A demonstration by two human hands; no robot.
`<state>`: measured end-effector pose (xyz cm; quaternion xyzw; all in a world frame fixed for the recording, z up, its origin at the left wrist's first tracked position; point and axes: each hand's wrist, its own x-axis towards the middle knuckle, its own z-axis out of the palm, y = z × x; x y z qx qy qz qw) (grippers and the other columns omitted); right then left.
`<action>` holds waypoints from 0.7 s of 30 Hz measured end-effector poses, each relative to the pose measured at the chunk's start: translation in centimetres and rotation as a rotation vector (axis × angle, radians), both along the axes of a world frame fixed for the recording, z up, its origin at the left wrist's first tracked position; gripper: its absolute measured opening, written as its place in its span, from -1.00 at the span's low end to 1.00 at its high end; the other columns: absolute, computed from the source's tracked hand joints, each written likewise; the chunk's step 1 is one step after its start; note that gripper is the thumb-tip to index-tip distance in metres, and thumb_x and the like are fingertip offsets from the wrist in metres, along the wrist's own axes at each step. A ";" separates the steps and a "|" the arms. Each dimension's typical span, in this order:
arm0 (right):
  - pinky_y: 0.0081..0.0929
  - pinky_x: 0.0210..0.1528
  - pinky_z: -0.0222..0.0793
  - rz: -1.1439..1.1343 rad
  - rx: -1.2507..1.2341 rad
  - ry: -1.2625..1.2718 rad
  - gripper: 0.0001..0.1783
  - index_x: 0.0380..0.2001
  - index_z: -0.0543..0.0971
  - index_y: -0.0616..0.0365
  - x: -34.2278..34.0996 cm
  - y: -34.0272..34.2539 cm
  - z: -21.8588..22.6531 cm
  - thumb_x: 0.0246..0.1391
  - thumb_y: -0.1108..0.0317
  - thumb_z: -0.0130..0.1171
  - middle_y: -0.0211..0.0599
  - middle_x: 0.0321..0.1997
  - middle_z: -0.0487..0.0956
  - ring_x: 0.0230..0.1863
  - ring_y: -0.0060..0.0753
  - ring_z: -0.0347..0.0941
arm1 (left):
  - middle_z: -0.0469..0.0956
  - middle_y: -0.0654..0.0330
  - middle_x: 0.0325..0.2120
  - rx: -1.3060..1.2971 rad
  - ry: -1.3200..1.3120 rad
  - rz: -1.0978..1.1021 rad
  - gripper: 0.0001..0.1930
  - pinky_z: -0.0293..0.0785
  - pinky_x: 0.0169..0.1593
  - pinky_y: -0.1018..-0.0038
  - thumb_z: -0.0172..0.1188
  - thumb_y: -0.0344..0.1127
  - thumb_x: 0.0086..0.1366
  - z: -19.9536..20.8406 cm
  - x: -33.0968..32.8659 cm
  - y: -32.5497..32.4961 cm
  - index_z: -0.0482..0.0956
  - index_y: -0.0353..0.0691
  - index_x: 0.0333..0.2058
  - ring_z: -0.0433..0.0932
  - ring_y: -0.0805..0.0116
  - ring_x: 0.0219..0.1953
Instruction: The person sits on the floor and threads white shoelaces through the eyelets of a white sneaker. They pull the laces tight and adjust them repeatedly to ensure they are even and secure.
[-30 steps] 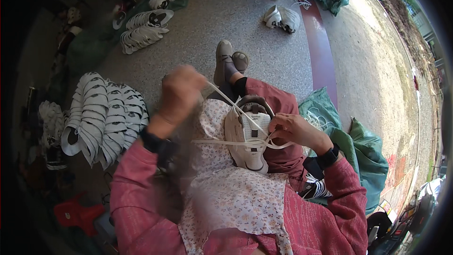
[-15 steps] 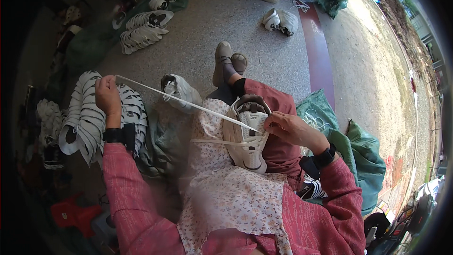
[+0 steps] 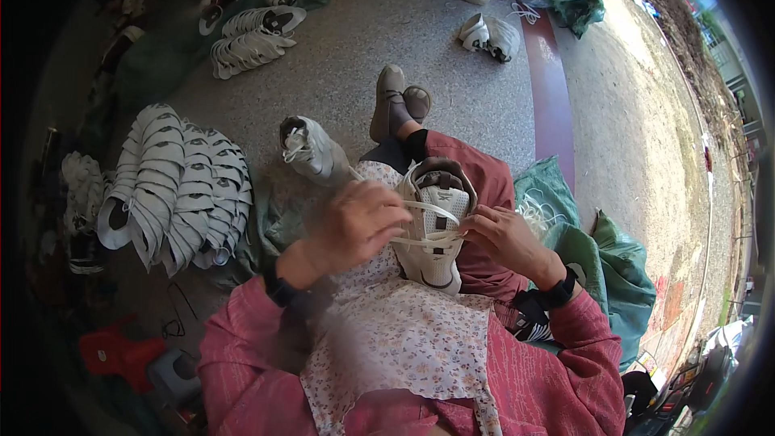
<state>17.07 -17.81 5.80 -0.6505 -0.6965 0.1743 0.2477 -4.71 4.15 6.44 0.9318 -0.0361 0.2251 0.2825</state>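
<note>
A cream shoe upper (image 3: 440,262) lies across my lap, over the floral apron (image 3: 408,331) and red trousers, its heel opening away from me. A flat white shoelace (image 3: 433,209) loops across its tongue. My left hand (image 3: 351,222), a little blurred, is just left of the upper with its fingers closed on the lace. At the upper's right edge, the fingers of my right hand (image 3: 508,244) pinch the lace beside the eyelets. Beyond my left hand, a laced white shoe upper (image 3: 311,151) sits apart from the one on my lap.
Stacked white shoe uppers (image 3: 169,186) stand at the left, with more rows (image 3: 252,42) farther back. A pair of uppers (image 3: 490,37) lies on the speckled floor. On the right are green sacks (image 3: 617,274) and a bundle of loose laces (image 3: 537,211). A red object (image 3: 121,358) sits lower left.
My left hand has come from far left, where it held the lace stretched out, back to the upper. The lace now hangs in a slack loop. My right hand stays near the upper's right edge.
</note>
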 end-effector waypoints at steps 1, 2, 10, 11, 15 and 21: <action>-0.28 -0.17 0.46 -0.012 -0.009 -0.007 -0.79 -0.14 0.55 0.09 -0.2 0.1 -0.1 0.14 0.41 0.23 -0.29 -0.23 0.55 -0.21 -0.15 0.56 | 0.56 0.20 -0.21 0.009 -0.020 -0.050 -0.70 0.41 0.05 0.25 0.42 -0.35 0.05 0.0 1.5 -0.7 0.63 -0.13 -0.19 0.52 0.12 -0.09; -0.27 -0.14 0.45 0.000 -0.021 -0.044 -0.78 -0.12 0.55 0.09 -0.4 0.0 -0.1 0.14 0.41 0.20 -0.29 -0.21 0.54 -0.18 -0.16 0.55 | 0.56 0.20 -0.20 0.001 -0.039 -0.108 -0.70 0.41 0.06 0.25 0.42 -0.34 0.06 -0.1 2.9 -1.2 0.63 -0.14 -0.19 0.52 0.13 -0.08; -0.32 -0.03 0.40 0.025 0.055 -0.256 -0.62 0.01 0.51 0.10 -1.6 -1.2 -0.8 0.07 0.40 0.08 -0.35 -0.10 0.48 -0.10 -0.29 0.51 | 0.53 0.20 -0.32 -0.134 0.106 -0.386 -0.82 0.44 -0.02 0.30 0.35 -0.35 0.13 -3.8 9.0 -1.6 0.60 -0.17 -0.28 0.51 0.15 -0.16; -0.33 -0.03 0.40 0.020 0.063 -0.227 -0.62 0.00 0.50 0.10 -1.6 -1.3 -0.8 0.08 0.40 0.08 -0.34 -0.09 0.48 -0.09 -0.30 0.51 | 0.53 0.19 -0.33 -0.178 0.172 -0.412 -0.84 0.44 -0.03 0.30 0.34 -0.36 0.13 -4.0 9.3 -1.4 0.61 -0.17 -0.29 0.52 0.15 -0.16; -0.33 -0.07 0.40 0.010 0.002 -0.247 -0.68 -0.05 0.49 0.10 -1.5 -1.2 -1.1 0.08 0.42 0.09 -0.32 -0.12 0.49 -0.12 -0.28 0.51 | 0.54 0.16 -0.37 -0.338 0.241 -0.495 -0.86 0.46 -0.09 0.31 0.34 -0.35 0.19 -4.1 9.8 -0.6 0.60 -0.21 -0.31 0.54 0.16 -0.20; -0.32 -0.24 0.41 -0.118 -0.057 -0.153 -0.78 -0.12 0.46 0.12 -2.6 -1.3 -1.5 0.13 0.47 0.13 -0.27 -0.22 0.50 -0.27 -0.20 0.54 | 0.52 0.15 -0.39 -0.322 0.320 -0.505 -0.86 0.46 -0.13 0.30 0.34 -0.33 0.21 -3.1 9.8 0.2 0.59 -0.22 -0.32 0.55 0.18 -0.25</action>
